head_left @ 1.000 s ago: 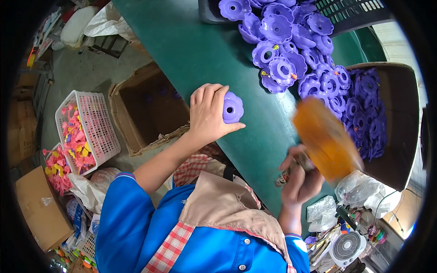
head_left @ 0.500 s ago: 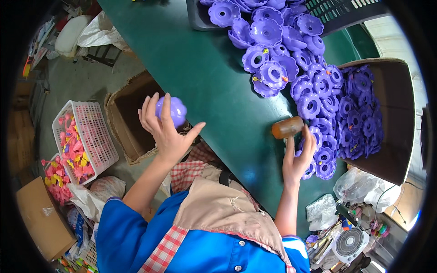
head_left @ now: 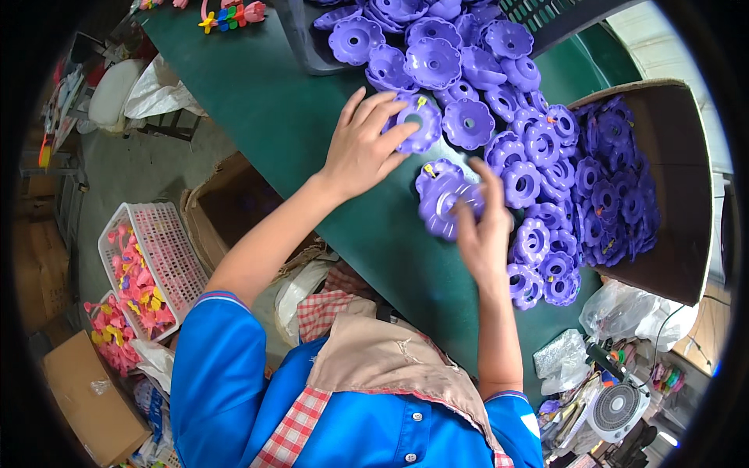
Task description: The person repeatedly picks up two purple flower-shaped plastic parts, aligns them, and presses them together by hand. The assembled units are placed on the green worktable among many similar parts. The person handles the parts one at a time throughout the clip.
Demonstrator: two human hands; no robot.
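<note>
Near the frame's middle, the right grip (head_left: 484,234) and the purple piece (head_left: 441,204) by it are blurred; the left grip (head_left: 360,148) hides part of a purple ring (head_left: 427,136). The upper edge cuts off a dark crate (head_left: 299,39).

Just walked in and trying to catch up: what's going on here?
At a green table, a person's left hand grips a purple scalloped ring with a yellow bit. The right hand touches another purple piece; blur hides how firmly. More purple pieces lie heaped beyond, and a cardboard box at the right holds others.
</note>
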